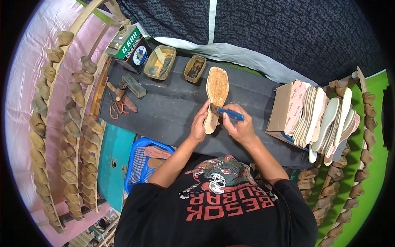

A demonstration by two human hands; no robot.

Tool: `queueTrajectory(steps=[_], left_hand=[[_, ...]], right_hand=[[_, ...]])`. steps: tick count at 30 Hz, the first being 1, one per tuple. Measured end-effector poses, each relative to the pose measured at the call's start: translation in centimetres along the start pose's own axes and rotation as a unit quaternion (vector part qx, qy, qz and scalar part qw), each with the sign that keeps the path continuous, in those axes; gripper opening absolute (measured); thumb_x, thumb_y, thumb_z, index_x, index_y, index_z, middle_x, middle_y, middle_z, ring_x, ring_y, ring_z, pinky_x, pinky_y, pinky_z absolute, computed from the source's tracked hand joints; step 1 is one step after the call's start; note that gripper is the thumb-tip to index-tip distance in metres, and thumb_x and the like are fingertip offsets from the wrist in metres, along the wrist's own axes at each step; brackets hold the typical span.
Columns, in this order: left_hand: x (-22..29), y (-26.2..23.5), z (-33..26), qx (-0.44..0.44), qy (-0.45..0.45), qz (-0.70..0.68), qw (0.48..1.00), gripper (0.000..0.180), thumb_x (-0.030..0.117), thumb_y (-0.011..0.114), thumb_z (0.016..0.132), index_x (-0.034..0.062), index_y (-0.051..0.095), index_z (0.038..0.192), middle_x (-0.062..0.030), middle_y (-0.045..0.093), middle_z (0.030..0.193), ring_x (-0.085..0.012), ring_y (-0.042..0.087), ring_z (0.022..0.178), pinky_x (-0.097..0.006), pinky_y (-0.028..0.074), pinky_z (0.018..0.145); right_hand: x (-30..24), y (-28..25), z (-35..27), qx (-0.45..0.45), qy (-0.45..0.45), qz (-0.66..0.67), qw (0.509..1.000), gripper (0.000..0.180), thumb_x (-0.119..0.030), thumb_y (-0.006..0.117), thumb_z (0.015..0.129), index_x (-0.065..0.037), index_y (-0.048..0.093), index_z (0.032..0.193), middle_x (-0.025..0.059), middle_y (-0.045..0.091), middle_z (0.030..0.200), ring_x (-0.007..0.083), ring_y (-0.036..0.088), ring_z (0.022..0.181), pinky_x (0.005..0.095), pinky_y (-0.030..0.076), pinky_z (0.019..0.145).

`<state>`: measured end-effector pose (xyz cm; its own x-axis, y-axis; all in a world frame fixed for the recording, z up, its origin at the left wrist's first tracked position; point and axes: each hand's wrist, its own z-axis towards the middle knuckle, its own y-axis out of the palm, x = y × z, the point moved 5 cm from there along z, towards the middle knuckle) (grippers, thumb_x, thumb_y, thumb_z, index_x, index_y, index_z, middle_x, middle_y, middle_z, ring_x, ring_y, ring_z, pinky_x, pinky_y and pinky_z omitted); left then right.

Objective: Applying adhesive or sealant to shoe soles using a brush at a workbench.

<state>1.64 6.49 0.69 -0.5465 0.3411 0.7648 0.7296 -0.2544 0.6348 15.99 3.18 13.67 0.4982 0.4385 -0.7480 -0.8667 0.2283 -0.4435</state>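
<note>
At the centre of the frame the person held a tan insole (216, 92) upright-lengthwise over the dark tabletop (173, 111), its broad end pointing toward the top of the frame and its narrow heel end down between the two hands. The left hand (199, 125) gripped the heel end from the left, its fingers closed around the edge of the insole. The right hand (238, 125) had its fingers clamped on the blue handle of a small brush (228, 113), whose dark bristle head rested against the insole near the heel. The wide upper part of the insole looked mottled and darker in its middle, which I took for glue already spread there, while the heel stretch under the brush seemed the part then being coated; I judged this piece mostly done. Much appeared left: on the right of the frame a thick stack of insoles (325, 121) leaned against an open cardboard box (284, 109), and I could not tell whether any had been coated. Toward the upper left stood two small open tins (177, 64), a green glue can (129, 45) beside them, and lower down a pair of scissors (116, 108) lay beside a hammer. At the lower left a blue basket (140, 164) held a couple of sole pieces, and racks of wooden shoe lasts (72, 123) ran down the left side.
</note>
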Motion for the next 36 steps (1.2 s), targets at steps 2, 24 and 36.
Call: queueTrajectory(steps=[2, 24, 36], left_hand=[[0.4, 0.4, -0.6, -0.019, -0.015, -0.001, 1.0, 0.063, 0.021, 0.033, 0.103, 0.0038, 0.02, 0.162, -0.015, 0.048, 0.151, -0.025, 0.059, 0.125, -0.038, 0.059, 0.09], [0.9, -0.4, 0.0, 0.045, 0.029, -0.014, 0.998, 0.065, 0.024, 0.035, 0.102, 0.0031, 0.021, 0.161, -0.0148, 0.054, 0.145, -0.0246, 0.066, 0.114, -0.035, 0.059, 0.086], [0.5, -0.3, 0.3, 0.035, 0.021, -0.008, 0.999, 0.064, 0.023, 0.035, 0.102, 0.0038, 0.021, 0.162, -0.0144, 0.053, 0.146, -0.0241, 0.065, 0.116, -0.036, 0.059, 0.087]], right_hand=[[0.5, -0.3, 0.5, 0.001, 0.016, -0.008, 1.0, 0.016, -0.002, 0.068, 0.09, 0.001, 0.065, 0.106, 0.0149, 0.07, 0.095, 0.0258, 0.07, 0.082, 0.0345, 0.055, 0.075], [0.2, 1.0, -0.4, -0.013, 0.048, 0.009, 0.999, 0.018, -0.004, 0.068, 0.091, 0.0, 0.064, 0.108, 0.0156, 0.071, 0.096, 0.0301, 0.073, 0.083, 0.0372, 0.057, 0.074], [0.5, 1.2, -0.2, 0.006, 0.052, 0.023, 0.998, 0.017, -0.006, 0.068, 0.091, 0.001, 0.063, 0.106, 0.0165, 0.071, 0.091, 0.0322, 0.073, 0.078, 0.0383, 0.057, 0.071]])
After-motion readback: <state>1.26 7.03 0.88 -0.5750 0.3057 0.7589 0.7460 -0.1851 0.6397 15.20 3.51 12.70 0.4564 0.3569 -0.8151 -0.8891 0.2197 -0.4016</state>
